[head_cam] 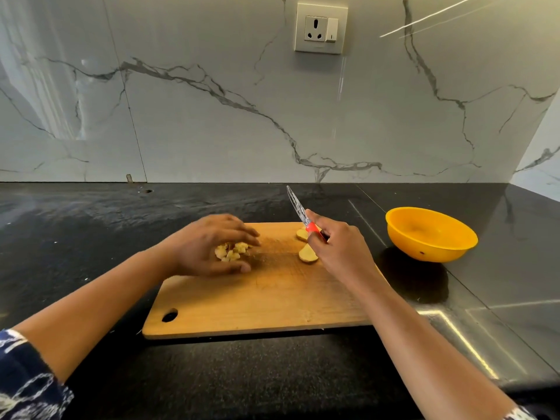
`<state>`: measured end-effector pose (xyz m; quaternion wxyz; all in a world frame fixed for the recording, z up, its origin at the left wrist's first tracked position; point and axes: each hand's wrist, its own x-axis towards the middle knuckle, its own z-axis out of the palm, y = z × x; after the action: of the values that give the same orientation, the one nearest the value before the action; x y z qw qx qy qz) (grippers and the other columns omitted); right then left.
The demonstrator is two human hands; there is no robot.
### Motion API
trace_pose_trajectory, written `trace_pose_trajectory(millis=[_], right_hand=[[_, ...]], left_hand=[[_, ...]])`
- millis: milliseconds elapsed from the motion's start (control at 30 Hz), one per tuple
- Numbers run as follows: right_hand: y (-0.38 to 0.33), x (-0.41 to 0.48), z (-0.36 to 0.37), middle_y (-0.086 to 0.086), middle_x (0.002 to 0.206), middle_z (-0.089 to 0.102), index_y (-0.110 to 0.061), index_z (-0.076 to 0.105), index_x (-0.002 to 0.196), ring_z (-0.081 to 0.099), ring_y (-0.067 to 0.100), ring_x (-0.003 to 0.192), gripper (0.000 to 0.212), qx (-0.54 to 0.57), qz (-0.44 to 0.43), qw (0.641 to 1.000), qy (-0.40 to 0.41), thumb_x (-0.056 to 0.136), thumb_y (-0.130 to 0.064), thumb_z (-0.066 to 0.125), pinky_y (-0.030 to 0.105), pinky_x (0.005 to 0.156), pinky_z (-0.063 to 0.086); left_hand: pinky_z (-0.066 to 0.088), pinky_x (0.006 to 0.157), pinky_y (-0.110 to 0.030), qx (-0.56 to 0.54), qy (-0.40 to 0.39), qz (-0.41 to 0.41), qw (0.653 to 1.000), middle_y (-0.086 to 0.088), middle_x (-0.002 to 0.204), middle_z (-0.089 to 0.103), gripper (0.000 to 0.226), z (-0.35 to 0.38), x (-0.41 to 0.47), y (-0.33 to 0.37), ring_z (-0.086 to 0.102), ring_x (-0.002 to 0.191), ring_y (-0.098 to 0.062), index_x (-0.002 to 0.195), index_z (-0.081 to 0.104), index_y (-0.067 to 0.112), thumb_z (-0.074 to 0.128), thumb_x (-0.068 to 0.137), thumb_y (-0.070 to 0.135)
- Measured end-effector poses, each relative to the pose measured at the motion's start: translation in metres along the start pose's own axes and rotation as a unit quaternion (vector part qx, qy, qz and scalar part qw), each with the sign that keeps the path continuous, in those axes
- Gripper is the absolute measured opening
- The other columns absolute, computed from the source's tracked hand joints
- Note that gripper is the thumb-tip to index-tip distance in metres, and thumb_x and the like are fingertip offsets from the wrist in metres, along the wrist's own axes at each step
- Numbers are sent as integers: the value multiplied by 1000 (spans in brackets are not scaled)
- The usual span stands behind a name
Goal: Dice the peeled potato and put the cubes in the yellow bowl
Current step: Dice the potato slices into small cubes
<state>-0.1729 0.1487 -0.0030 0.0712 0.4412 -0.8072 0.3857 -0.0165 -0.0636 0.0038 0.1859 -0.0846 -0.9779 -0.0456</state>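
L hand at cubes, R hand: knife

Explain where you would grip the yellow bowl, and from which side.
Pinch the rim of the yellow bowl at its board-side edge, coming from above and the left. It stands upright and looks empty, its walls slope with no handle, and that edge lies nearest the cutting board.

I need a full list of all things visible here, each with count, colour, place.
cutting board: one, light wood, on the black counter
potato cubes: small pile, pale yellow, under the left hand
potato pieces: two, pale yellow, on the board near the knife
knife: one, red handle, in the right hand
bowl: one, yellow, right of the board
socket: one, white, on the wall
left hand: over the cubes
right hand: grips the knife
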Motion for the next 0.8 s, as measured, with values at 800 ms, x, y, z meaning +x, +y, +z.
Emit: trace_pose_trajectory(millis=[800], right_hand=[[19,9,-18,0,96,70,-24,45,141,51,5,64,46,-37,46,994,90,96,-26,54,16,54,37]], left_hand=[[41,100,-33,-1,17,-157,987,8,125,58,44,7,50,40,50,115,-11,107,67,30,51,82,62]])
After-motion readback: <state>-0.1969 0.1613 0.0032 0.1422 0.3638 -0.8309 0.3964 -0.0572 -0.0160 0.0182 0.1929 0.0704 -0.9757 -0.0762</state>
